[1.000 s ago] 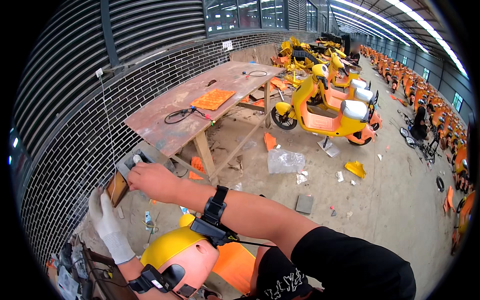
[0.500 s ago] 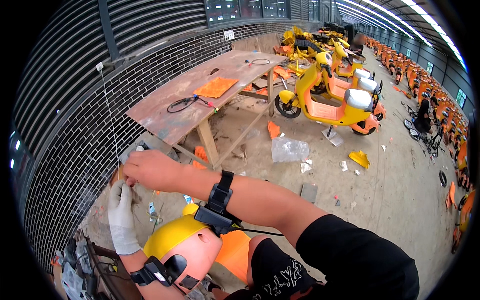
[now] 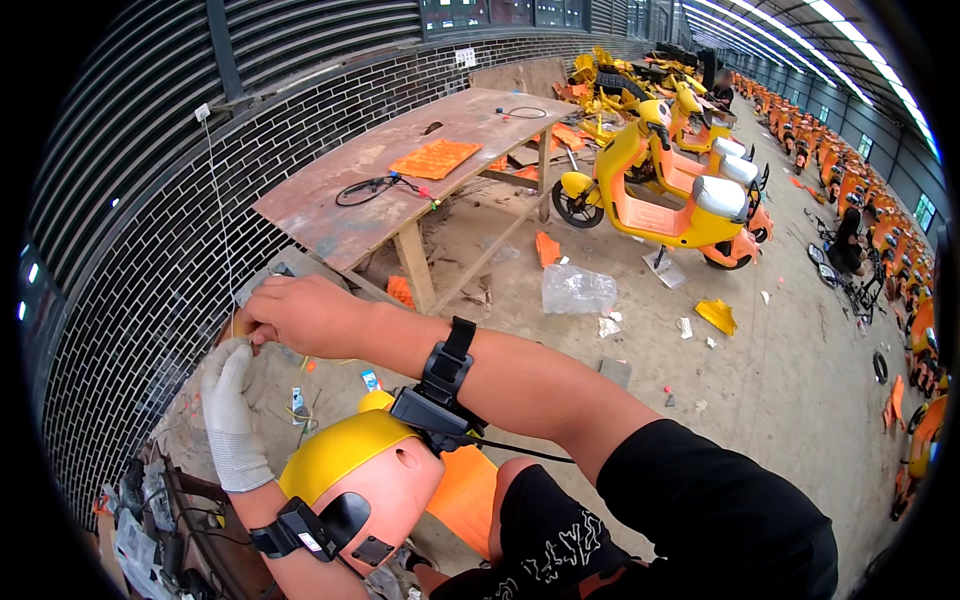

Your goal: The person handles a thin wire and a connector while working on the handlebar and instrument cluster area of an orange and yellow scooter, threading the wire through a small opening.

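Brick wall (image 3: 130, 310) bends up the left side, with one white socket (image 3: 203, 112) and one thin white cord (image 3: 219, 215) hanging down from it toward the hands. One left hand (image 3: 230, 385), in a white glove, points up with its fingers close together and its tips by the right thumb. I cannot tell what it pinches, if anything. One bare right hand (image 3: 305, 315) reaches across from the right, its arm above the left one, thumb and fingers curled in; I cannot tell what is in its grip. Each arm wears one black strap. One yellow and pink shell (image 3: 400, 480) sits below the hands, between the two arms. Next is one brown table (image 3: 310, 215) with one orange sheet (image 3: 435, 159) and two black cables (image 3: 365, 190) on it. On the floor lies one clear plastic bag (image 3: 580, 290). Then come at least three yellow scooters (image 3: 660, 225), one yellow scrap (image 3: 716, 316), two other people, and too many orange scooters (image 3: 920, 345) to count.
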{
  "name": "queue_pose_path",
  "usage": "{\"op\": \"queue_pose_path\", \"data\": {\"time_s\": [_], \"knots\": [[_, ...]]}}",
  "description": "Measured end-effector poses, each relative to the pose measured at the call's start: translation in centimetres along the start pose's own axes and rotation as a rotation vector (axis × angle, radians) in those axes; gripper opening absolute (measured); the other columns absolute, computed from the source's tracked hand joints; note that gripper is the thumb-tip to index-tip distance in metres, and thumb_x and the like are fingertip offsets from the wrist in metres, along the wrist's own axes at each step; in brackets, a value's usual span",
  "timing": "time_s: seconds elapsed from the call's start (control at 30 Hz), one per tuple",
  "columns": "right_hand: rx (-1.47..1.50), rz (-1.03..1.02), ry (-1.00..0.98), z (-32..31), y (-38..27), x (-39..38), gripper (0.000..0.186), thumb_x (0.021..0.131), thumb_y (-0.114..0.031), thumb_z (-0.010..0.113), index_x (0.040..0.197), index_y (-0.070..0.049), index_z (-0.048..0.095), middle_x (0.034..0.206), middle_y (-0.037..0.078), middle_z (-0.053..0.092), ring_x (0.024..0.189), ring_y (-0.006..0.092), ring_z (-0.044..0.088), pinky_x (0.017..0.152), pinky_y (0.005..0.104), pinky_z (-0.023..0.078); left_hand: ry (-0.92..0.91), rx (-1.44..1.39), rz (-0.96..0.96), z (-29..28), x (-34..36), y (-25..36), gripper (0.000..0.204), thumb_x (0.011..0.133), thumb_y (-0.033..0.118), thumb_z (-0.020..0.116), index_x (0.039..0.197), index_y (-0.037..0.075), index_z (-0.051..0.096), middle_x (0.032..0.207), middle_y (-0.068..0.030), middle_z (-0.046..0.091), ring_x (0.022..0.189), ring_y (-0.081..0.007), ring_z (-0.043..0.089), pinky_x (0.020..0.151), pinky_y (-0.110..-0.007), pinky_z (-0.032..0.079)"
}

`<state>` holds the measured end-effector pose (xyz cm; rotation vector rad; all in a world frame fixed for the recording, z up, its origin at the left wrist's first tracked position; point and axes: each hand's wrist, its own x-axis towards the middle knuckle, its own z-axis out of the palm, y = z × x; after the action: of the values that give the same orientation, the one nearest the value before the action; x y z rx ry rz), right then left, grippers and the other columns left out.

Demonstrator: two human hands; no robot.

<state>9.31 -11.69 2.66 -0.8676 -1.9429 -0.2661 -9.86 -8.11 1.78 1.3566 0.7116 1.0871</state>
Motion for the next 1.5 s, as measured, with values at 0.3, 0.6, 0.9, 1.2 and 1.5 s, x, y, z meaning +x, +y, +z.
{"op": "queue_pose_path", "data": {"time_s": [0.3,0.6,0.9,1.2,1.5], "knots": [[0.008,-0.065,0.017,-0.1,0.0,0.0,0.016,0.081,-0.023,0.068,0.086,-0.009,0.061,0.081,0.004,0.060,0.084,0.0255,0.059,0.070,0.0373,0.049,0.011,-0.021,-0.073,0.9,-0.5,0.5,0.011,0.090,0.015,0.056,0.092,0.004,0.059,0.062,0.0089,0.039,0.046,0.0002,0.030,0.041,-0.018,0.019],[0.109,0.257,-0.259,-0.3,-0.2,-0.2,0.017,0.087,-0.024,0.063,0.091,-0.008,0.061,0.087,0.008,0.061,0.088,0.0285,0.060,0.075,0.0389,0.048,0.042,0.384,0.095,0.6,0.0,0.0,0.012,0.089,0.012,0.058,0.088,0.001,0.061,0.068,0.0044,0.049,0.057,-0.0017,0.039,0.050,-0.019,0.030],[0.586,0.553,-0.290,-0.2,0.0,0.1,0.023,0.091,-0.023,0.058,0.091,0.000,0.060,0.075,0.007,0.062,0.065,0.0170,0.060,0.061,0.0323,0.049,0.158,0.716,0.330,2.6,-1.1,1.1,0.015,0.090,0.012,0.056,0.091,-0.002,0.060,0.073,-0.0025,0.055,0.065,-0.0075,0.047,0.059,-0.025,0.040],[0.990,0.962,-0.316,-0.5,-0.1,-0.1,0.021,0.088,-0.020,0.062,0.076,-0.002,0.061,0.066,0.004,0.059,0.055,0.0096,0.053,0.047,0.0249,0.040,0.209,0.958,0.565,3.5,-1.8,0.3,0.012,0.089,0.010,0.057,0.092,-0.001,0.061,0.073,-0.0112,0.058,0.063,-0.0176,0.055,0.061,-0.031,0.044],[0.907,1.014,-0.333,1.1,0.1,0.5,0.022,0.086,-0.023,0.062,0.075,-0.003,0.061,0.067,0.002,0.057,0.055,0.0085,0.051,0.046,0.0243,0.039,0.196,1.071,0.629,2.6,-2.1,0.9,0.013,0.085,0.010,0.060,0.092,0.000,0.063,0.081,-0.0171,0.063,0.073,-0.0292,0.064,0.066,-0.037,0.049]]}}
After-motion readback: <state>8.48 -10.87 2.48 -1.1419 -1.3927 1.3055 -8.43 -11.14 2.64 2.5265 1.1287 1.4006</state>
